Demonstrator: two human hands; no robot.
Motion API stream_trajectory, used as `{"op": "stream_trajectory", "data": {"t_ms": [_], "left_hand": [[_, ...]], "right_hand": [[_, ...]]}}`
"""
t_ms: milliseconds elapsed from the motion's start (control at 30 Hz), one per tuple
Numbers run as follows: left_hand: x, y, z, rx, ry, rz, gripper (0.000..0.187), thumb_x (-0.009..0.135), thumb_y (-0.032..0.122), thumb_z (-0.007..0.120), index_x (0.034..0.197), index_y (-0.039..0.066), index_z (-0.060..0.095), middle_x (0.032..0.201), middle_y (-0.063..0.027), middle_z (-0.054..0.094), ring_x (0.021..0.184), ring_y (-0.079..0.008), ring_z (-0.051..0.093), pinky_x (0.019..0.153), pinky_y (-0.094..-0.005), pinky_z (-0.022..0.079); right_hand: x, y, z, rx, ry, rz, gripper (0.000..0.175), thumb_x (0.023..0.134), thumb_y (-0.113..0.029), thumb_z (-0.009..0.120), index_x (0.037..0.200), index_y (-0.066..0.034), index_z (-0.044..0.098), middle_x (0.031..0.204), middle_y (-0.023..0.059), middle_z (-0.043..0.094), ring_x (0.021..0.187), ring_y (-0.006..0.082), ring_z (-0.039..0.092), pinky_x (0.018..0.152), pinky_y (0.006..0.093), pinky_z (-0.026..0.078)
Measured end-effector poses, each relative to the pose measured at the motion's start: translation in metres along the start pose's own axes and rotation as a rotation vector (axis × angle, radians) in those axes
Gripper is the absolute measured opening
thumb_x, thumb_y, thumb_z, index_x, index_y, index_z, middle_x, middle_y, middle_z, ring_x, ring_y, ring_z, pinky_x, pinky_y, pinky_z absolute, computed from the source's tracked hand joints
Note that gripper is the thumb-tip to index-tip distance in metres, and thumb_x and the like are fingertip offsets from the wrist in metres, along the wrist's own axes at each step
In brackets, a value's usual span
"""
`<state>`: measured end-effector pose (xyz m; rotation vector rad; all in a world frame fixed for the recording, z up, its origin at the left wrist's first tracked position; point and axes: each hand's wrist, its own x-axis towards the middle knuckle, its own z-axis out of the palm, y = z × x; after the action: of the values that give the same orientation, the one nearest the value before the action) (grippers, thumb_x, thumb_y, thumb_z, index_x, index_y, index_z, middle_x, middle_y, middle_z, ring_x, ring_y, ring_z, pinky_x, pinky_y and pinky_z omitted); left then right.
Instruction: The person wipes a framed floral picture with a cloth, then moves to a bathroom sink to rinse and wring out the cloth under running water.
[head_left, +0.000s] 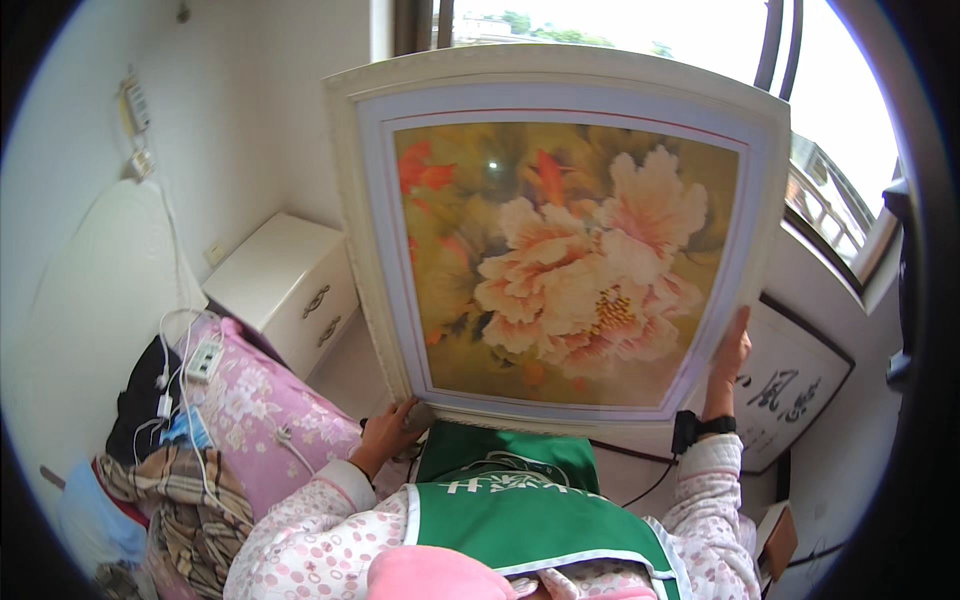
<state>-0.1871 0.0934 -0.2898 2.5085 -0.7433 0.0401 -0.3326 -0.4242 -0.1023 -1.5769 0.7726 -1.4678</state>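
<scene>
A large framed picture of a peony and red fish (592, 262), with a white frame, stands upright and slightly tilted in front of me. My right hand (733, 352) grips the frame's right edge near the lower corner; a black band sits on that wrist. At the lower left corner, my left hand (394, 435) holds a rounded greyish thing against the frame, perhaps a cloth or a pad; its kind I cannot tell. The frame's back is hidden, and so are parts of the fingers. A green apron (525, 517) lies below the frame's bottom edge.
At left are a bed with pink floral bedding (255, 420), a power strip (204, 361) with white cables, and a plaid cloth (172, 487). A white nightstand (277, 262) stands behind. Framed calligraphy (795, 382) leans at the right wall, under a window (832, 150).
</scene>
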Motion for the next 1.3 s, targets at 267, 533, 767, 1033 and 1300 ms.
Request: {"op": "stream_trajectory", "data": {"t_ms": [267,533,767,1033,1300], "left_hand": [[0.005,0.011,0.006,-0.222,-0.038,-0.125,0.061,0.067,0.042,0.069,0.122,0.020,0.051,0.099,-0.0186,0.061,0.083,-0.0372,0.061,0.072,-0.0423,0.049],[0.012,0.024,0.019,-0.409,-0.245,-0.018,0.066,0.063,0.036,0.074,0.121,0.012,0.052,0.096,-0.0173,0.063,0.087,-0.0316,0.062,0.076,-0.0363,0.049],[0.036,-0.006,0.018,-0.908,0.072,-0.256,0.050,0.070,0.022,0.074,0.112,0.002,0.055,0.091,-0.0084,0.062,0.073,-0.0162,0.060,0.061,-0.0270,0.049],[0.090,-0.054,-0.096,-1.588,0.424,-0.456,0.066,0.074,0.068,0.047,0.102,0.008,0.050,0.090,-0.0175,0.060,0.049,-0.0215,0.058,0.033,-0.0256,0.033],[0.177,-0.114,-0.113,-1.518,0.616,-0.459,0.053,0.080,0.066,0.039,0.083,0.017,0.059,0.060,0.0009,0.054,0.045,-0.0143,0.044,0.039,-0.0269,0.032]], "right_hand": [[-0.002,-0.009,0.012,-0.162,0.026,-0.037,0.061,0.085,-0.055,0.049,0.056,-0.0012,0.044,0.055,-0.0038,0.035,0.058,0.0088,0.033,0.051,0.0280,0.030],[-0.004,-0.027,0.023,-0.149,-0.033,0.034,0.065,0.080,-0.060,0.049,0.066,0.0026,0.056,0.055,0.0013,0.046,0.060,0.0100,0.041,0.057,0.0286,0.037],[-0.001,-0.031,0.035,-0.225,-0.019,-0.125,0.068,0.080,-0.064,0.044,0.070,0.0022,0.052,0.059,0.0111,0.044,0.062,0.0194,0.038,0.061,0.0347,0.038],[0.006,-0.031,0.058,-0.390,-0.018,-0.015,0.075,0.073,-0.073,0.043,0.062,-0.0008,0.059,0.053,0.0113,0.046,0.058,0.0180,0.045,0.058,0.0349,0.039],[-0.003,-0.037,0.065,-0.162,-0.060,-0.009,0.065,0.078,-0.064,0.051,0.066,-0.0003,0.059,0.056,-0.0017,0.046,0.059,0.0082,0.038,0.057,0.0252,0.035]]}}
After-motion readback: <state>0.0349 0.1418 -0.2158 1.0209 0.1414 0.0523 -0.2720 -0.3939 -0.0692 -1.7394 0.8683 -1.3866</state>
